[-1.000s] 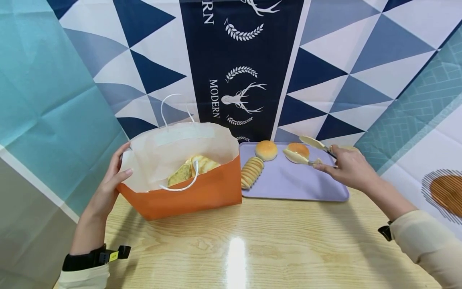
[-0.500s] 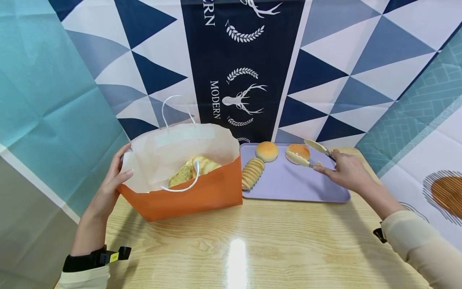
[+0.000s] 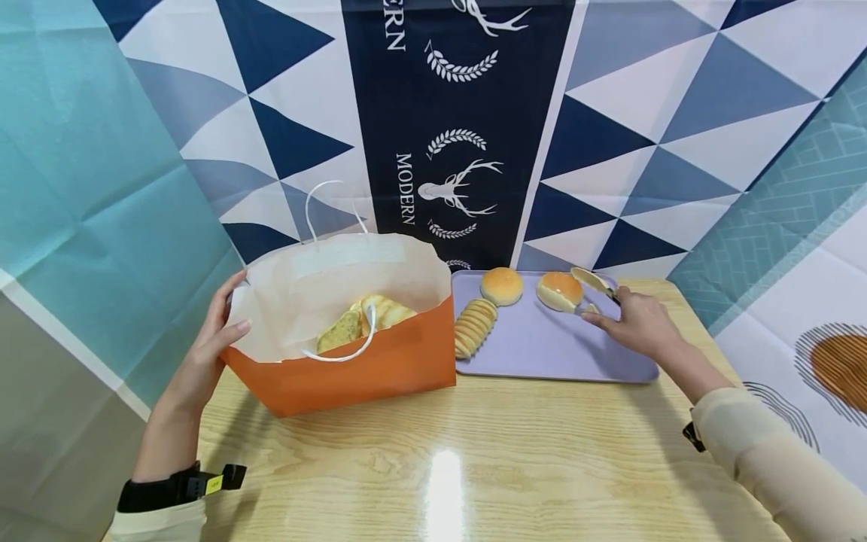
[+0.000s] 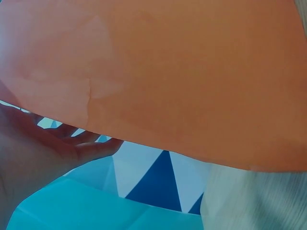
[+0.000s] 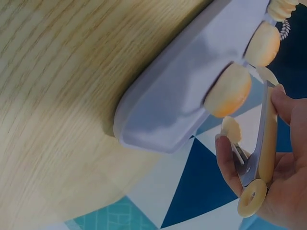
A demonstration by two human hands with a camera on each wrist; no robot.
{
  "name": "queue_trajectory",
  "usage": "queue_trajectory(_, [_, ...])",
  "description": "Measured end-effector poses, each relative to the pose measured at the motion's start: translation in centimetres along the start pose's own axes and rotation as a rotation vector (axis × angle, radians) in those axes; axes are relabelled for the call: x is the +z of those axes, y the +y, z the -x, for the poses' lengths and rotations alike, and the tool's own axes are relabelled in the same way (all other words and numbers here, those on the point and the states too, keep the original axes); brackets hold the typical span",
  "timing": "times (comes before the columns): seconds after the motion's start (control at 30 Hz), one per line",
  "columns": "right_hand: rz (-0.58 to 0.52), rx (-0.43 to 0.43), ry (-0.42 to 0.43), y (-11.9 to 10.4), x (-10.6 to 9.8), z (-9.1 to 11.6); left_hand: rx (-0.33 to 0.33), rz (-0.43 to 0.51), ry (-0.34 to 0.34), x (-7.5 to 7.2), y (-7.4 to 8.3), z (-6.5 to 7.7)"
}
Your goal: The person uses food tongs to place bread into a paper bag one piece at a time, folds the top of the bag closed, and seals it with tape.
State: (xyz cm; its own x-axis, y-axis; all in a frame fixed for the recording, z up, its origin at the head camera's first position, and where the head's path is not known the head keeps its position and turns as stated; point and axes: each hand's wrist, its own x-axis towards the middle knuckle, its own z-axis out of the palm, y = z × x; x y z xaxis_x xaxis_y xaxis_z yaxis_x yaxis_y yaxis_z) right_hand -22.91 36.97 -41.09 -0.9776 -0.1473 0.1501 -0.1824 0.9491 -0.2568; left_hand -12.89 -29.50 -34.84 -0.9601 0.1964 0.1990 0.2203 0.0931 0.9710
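Note:
My left hand (image 3: 206, 339) grips the left edge of an orange paper bag (image 3: 366, 369), whose white inside faces up. Pieces of bread (image 3: 386, 310) lie within it. In the left wrist view the bag's orange side fills most of the picture, with the fingers along its edge. On the right, my right hand (image 3: 640, 320) holds a pair of tongs (image 3: 592, 282) with cream tips and handle, their tips spread beside a round bun (image 3: 560, 291). That bun sits on the lilac tray (image 3: 542, 350). The right wrist view shows thumb and fingers around the tongs (image 5: 267, 143).
A second round bun (image 3: 502, 286) and a ridged long roll (image 3: 476, 328) lie at the tray's left, close to the bag. White cord handles (image 3: 345, 354) stick out from the bag. A patterned cloth (image 3: 460, 113) stands behind the wooden table (image 3: 379, 467).
The right forearm has swung left. The tongs have turned and drawn back rightward, so their lower tip no longer overlaps the right bun's front. Left hand and bag stay put.

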Motion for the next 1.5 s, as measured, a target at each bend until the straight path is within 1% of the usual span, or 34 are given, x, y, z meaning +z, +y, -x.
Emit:
queue_trajectory(0.17, [-0.003,0.030,-0.003,0.1,0.6,-0.3,-0.018,-0.002,-0.006,0.1,0.2,-0.1])
queue_trajectory(0.3, [-0.010,0.052,-0.023,0.1,1.0,-0.6,-0.028,-0.001,-0.007,0.1,0.2,-0.1])
queue_trajectory(0.57, [-0.037,0.091,-0.062,0.0,2.2,-1.3,-0.033,-0.005,-0.006,0.1,0.1,-0.2])
queue_trajectory(0.77, [-0.013,0.111,-0.083,0.0,2.9,-1.7,-0.028,-0.001,-0.010,0.1,0.1,-0.2])
queue_trajectory(1.1, [0.042,0.157,-0.152,-0.7,2.8,-2.0,-0.031,-0.009,-0.005,0.1,0.2,-0.1])
queue_trajectory(1.3, [0.025,0.201,-0.186,-1.1,3.1,-2.3,-0.019,-0.007,-0.006,0.0,0.2,0.0])
queue_trajectory(1.5, [-0.018,0.195,-0.231,-0.8,3.4,-2.3,-0.017,0.006,-0.012,0.0,0.3,0.1])
